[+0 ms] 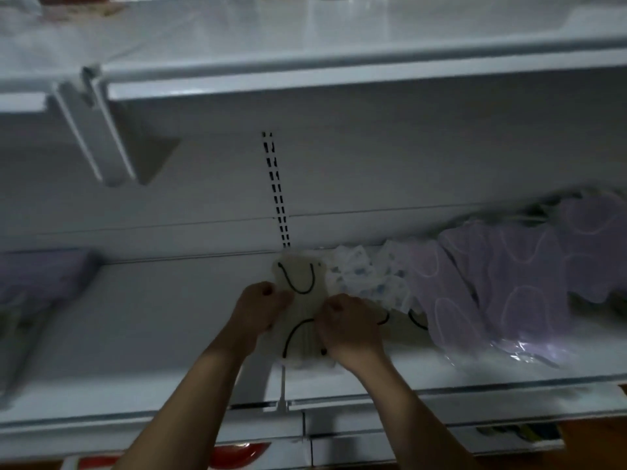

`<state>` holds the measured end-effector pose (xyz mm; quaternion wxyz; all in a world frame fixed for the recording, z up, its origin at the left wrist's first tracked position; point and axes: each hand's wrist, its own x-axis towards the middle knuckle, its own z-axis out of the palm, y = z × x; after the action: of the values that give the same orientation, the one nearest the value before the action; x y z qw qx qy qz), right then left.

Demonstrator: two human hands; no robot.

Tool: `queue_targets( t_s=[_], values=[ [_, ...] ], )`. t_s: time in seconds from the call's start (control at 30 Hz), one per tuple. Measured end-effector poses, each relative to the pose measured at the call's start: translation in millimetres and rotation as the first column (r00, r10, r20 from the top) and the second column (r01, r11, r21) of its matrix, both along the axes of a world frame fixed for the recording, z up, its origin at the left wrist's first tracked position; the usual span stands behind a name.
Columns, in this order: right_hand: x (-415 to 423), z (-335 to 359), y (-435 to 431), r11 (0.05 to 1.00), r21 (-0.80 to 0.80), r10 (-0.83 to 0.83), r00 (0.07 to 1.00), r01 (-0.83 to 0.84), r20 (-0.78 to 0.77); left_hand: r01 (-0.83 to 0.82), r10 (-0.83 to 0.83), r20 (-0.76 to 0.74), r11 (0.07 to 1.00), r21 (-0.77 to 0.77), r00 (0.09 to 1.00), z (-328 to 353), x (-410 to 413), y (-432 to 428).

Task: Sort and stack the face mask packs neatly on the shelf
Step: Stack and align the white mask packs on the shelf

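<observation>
A beige face mask pack (300, 307) with black ear loops lies on the white shelf (169, 334), in the middle. My left hand (258, 308) grips its left edge and my right hand (349, 329) grips its right edge. Just right of it lie white packs with blue print (366, 276), partly on top of another beige pack (400, 325). Further right, several lilac packs (509, 279) lean in a loose row. A stack of lilac packs (40, 276) sits at the far left.
The shelf above (339, 79) hangs low over the work space, with a bracket (112, 140) at upper left. A slotted upright (278, 198) runs down the back wall. Bare shelf lies between the left stack and my hands.
</observation>
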<state>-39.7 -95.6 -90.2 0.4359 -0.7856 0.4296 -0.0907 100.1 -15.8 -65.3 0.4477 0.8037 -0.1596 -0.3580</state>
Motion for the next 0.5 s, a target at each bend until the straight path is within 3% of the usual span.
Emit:
queue_targets(
  t_s=[0.1,0.27,0.37,0.5],
  values=[
    [-10,-3,2,0.999,0.024,-0.05,0.993,0.047,0.105,-0.047,0.049,0.02,0.995,-0.083,0.999,-1,-8,9],
    [-15,9,3,0.985,0.142,-0.126,0.968,0.096,0.219,-0.064,0.042,-0.078,0.95,-0.304,0.996,6,-13,19],
    [-16,23,7,0.981,0.192,-0.059,0.956,0.003,0.288,-0.034,-0.005,-0.096,0.918,-0.395,0.995,11,-17,19],
    [-13,28,16,0.982,0.173,0.029,0.966,-0.076,0.257,-0.005,-0.054,-0.149,0.929,-0.369,0.987,3,-20,20]
  ],
)
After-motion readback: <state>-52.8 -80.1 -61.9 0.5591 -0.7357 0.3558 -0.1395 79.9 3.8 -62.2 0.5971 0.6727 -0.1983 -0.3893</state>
